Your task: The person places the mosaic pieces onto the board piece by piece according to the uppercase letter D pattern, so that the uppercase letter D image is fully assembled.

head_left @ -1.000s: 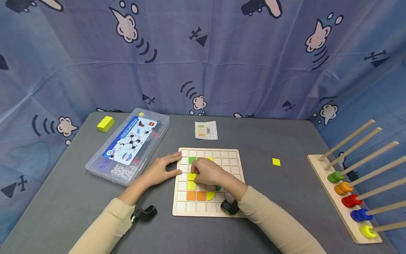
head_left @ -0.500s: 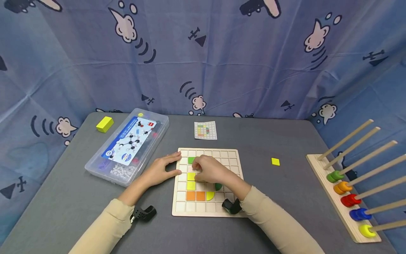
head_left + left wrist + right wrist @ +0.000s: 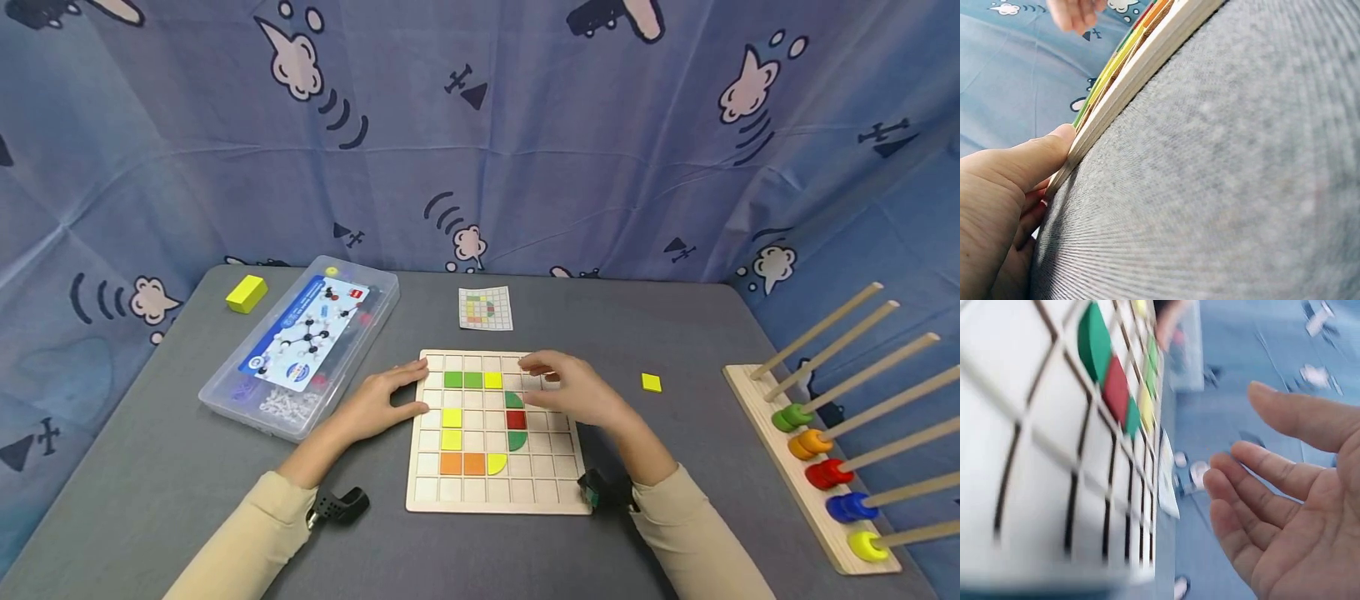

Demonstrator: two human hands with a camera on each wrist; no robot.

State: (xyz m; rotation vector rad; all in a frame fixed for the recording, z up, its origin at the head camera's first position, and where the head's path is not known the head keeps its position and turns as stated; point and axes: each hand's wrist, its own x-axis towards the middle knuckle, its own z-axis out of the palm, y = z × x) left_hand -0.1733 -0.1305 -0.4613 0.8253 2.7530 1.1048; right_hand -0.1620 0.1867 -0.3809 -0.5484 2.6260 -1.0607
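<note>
A light wooden grid board [image 3: 461, 493] lies on the grey table and carries coloured tiles. My left hand [image 3: 381, 402] rests at its left edge, with the thumb against the side in the left wrist view. Over the board's upper right part hovers my right hand [image 3: 577, 390]; the right wrist view shows its fingers apart and holding nothing. In the top row are two green squares [image 3: 472, 380] and a yellow square [image 3: 492, 380]. Two yellow squares [image 3: 452, 417], two orange squares [image 3: 474, 463] and a yellow quarter-round [image 3: 497, 463] lie lower. A red square [image 3: 515, 419] sits between two green quarter-rounds [image 3: 517, 440].
A printed pattern card [image 3: 485, 308] lies behind the board. A clear plastic case [image 3: 311, 337] and a yellow block [image 3: 247, 294] are at the left. One loose yellow tile [image 3: 651, 382] lies to the right, before a peg rack [image 3: 817, 467] with coloured rings.
My right hand has come off the tiles and moved right, its fingers opening out. The second green square and the red square now show. My left hand stays at the board's edge.
</note>
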